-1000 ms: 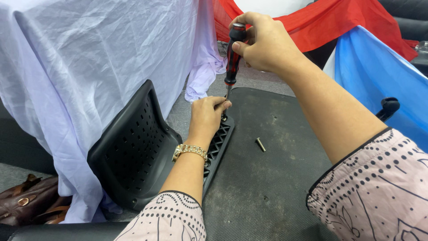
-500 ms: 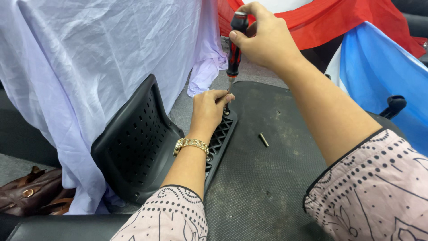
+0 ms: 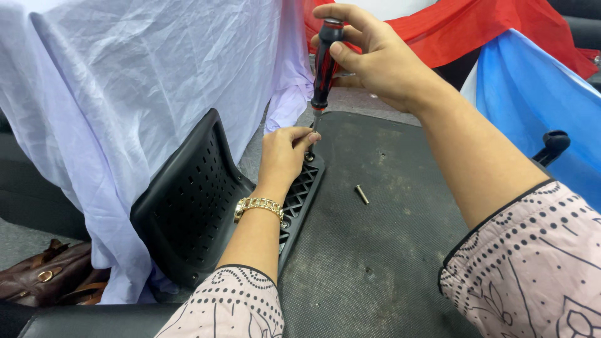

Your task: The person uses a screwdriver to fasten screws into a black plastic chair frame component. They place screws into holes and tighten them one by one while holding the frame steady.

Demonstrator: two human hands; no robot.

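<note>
Screwdriver (image 3: 324, 62) glossy red-black, right hand (image 3: 375, 59) gripping; perforated plastic panel (image 3: 188, 200).

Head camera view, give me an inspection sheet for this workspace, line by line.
Surface: dark mat, worn and speckled.
Job's things: screwdriver upright, tip at black perforated plastic panel.
Clutter: loose screw on the mat.
Grippers: right hand grips the screwdriver handle; left hand steadies the tip at the panel.
Cables: nothing seen.
Surroundings: white cloth, red cloth, blue cloth, brown bag.
</note>
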